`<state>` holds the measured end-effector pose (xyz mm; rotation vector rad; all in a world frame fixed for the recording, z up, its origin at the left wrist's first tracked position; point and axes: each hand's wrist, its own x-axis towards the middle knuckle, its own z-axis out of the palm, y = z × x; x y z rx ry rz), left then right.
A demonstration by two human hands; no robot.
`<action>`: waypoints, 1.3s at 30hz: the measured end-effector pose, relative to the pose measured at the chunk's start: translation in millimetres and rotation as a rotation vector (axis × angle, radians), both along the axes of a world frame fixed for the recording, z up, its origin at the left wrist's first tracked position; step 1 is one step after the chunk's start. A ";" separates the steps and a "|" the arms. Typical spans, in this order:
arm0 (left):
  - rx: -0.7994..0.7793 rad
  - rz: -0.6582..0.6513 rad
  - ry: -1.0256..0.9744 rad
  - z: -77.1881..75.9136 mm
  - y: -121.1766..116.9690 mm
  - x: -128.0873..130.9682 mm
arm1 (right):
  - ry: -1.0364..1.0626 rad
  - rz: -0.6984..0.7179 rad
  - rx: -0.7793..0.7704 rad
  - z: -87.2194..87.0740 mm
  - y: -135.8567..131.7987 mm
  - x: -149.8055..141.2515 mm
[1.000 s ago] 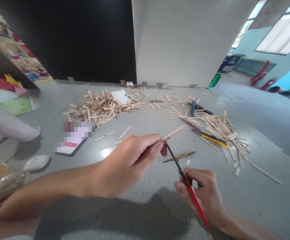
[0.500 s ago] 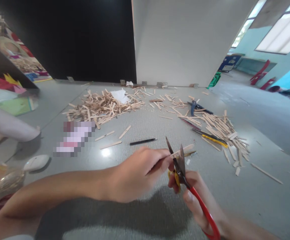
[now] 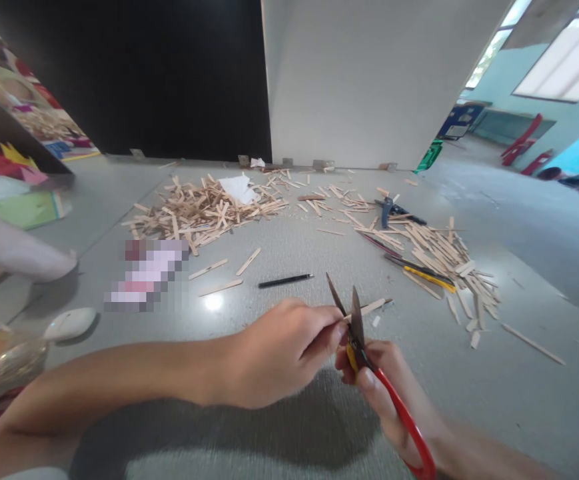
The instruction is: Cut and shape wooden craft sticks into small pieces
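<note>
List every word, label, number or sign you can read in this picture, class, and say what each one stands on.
None can be read.
Phone on the floor: screen pixelated, unreadable.
Coloured boards at far left: print too blurred to read.
Blue sign by the far wall: too small to read.
Red-handled scissors in the right hand: no marking visible.
Wooden stick in the left hand: plain.

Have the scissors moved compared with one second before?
Yes. The scissors came down and toward the person, and the blades are now open; the black pen beyond them is now uncovered.
</note>
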<state>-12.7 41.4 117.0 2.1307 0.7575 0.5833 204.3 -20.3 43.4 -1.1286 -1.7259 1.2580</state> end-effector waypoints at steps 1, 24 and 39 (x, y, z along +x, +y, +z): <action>0.031 0.004 0.016 -1.0 -0.1 -0.5 | -0.006 0.003 -0.016 -0.2 0.2 0.8; 0.220 0.090 0.401 7.4 -1.6 -3.2 | -0.045 0.128 -0.192 19.7 1.4 2.5; 0.057 0.263 0.138 22.7 8.6 -21.3 | 0.007 0.058 -0.216 23.2 7.2 0.8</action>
